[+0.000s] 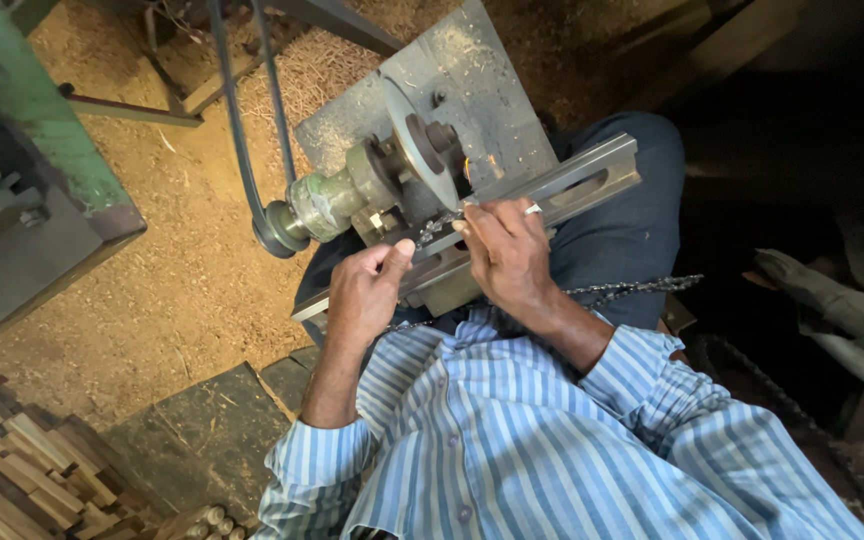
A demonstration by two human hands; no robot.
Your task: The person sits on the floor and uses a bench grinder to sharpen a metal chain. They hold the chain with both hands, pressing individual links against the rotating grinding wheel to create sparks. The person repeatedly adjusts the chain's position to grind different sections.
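The sawdust floor (182, 250) spreads wide under me, with a green machine body (22, 150) at my far left and a stack of cut wood pieces (22, 480) down by my left elbow. In front of my knees stands the grinder on its grey metal plate (472, 90), a dark drive belt (242, 140) running up from the pulley (277, 228) on its greenish shaft. A long steel rest bar (572, 180) lies slanted across the plate, just under the thin grinding disc (414, 135). Both of my hands sit on that bar. My right hand (507, 255) is curled almost closed, fingertips pinched on the saw chain (432, 228) right at the foot of the disc, a ring showing on one finger. My left hand (367, 290) is loosely closed too, thumb pressed along the bar's edge just left of that stretch of chain; whether it actually grips the chain I cannot tell. So the chain lies between my two hands at the disc, then runs back under my right wrist and trails out to my right across my leg (632, 230).
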